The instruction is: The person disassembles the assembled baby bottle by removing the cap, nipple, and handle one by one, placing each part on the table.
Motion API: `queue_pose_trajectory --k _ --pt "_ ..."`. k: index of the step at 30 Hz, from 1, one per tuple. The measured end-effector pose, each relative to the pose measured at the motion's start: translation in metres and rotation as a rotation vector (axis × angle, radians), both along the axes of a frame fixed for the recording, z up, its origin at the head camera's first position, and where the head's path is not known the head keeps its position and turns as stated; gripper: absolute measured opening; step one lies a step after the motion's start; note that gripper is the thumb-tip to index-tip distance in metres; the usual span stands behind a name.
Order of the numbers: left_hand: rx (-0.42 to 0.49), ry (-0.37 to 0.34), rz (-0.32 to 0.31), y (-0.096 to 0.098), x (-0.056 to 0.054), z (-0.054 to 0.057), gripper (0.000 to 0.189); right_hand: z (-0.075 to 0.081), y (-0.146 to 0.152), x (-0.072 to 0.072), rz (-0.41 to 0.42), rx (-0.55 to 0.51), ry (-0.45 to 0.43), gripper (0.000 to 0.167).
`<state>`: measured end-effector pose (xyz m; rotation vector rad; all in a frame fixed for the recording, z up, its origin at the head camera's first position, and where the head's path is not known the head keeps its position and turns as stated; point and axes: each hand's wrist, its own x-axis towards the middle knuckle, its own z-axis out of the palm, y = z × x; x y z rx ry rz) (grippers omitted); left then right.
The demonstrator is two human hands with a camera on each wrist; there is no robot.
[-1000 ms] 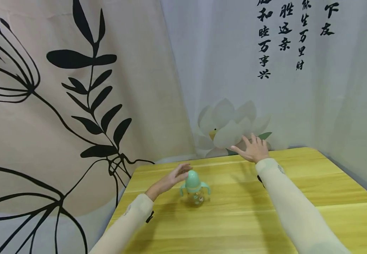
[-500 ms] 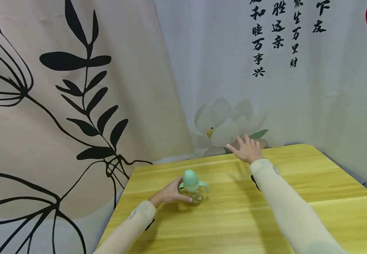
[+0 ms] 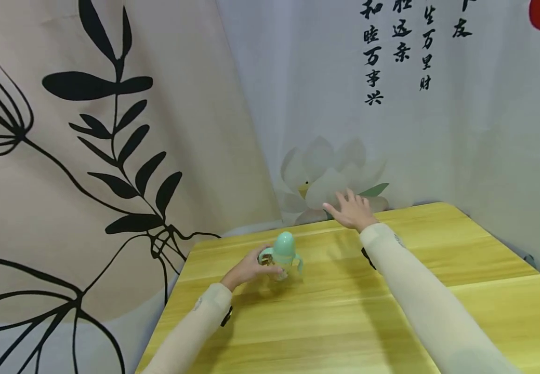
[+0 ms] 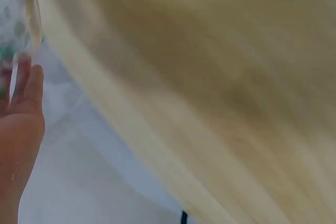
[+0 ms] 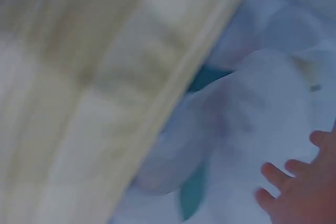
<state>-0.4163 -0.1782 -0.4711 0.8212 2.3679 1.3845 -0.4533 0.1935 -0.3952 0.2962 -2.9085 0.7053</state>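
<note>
A baby bottle point(image 3: 284, 245) with a mint-green domed cap, two mint side handles and a clear, printed body is in my left hand point(image 3: 250, 267). The thumb lies across the front of the body, and the fingers go behind it, partly hidden. In the left wrist view the bottle's lower end point(image 4: 18, 22) shows at the upper left, over the table edge. My right hand point(image 3: 351, 211) hovers near the table's far edge with fingers spread, holding nothing. Those spread fingertips also show at the lower right of the right wrist view.
A yellow wood-grain table point(image 3: 344, 311) lies under both arms. Behind it hangs a beige curtain point(image 3: 204, 130) with black plant prints, meeting a pale curtain point(image 3: 298, 78) with a lotus and dark writing. The hangings stand close behind the far table edge.
My left hand has come down from beside the cap, closed around the bottle's body and raised it slightly. The right hand stays spread in much the same place. The head view has shifted a little.
</note>
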Motion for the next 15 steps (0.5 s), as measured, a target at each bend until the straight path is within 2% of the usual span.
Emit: queue_pose_trajectory --k 2,4,7,11,15 --pt "0.05 0.048 0.044 0.005 -0.008 0.011 0.064 0.017 -0.015 0.003 0.063 -0.088 -0.038 0.092" --pt "0.106 0.098 0.071 0.012 -0.016 0.027 0.058 0.039 -0.031 0.008 0.126 -0.198 -0.088 0.091" --pt "0.15 0.18 0.124 0.022 -0.028 0.049 0.055 0.061 -0.046 0.014 0.178 -0.342 -0.136 0.094" --pt "0.167 0.218 0.14 0.034 -0.035 0.067 0.053 0.072 -0.054 0.021 0.157 -0.281 -0.081 0.097" --pt "0.157 0.186 0.113 0.042 -0.038 0.07 0.047 0.067 -0.056 0.023 0.126 -0.2 0.003 0.094"
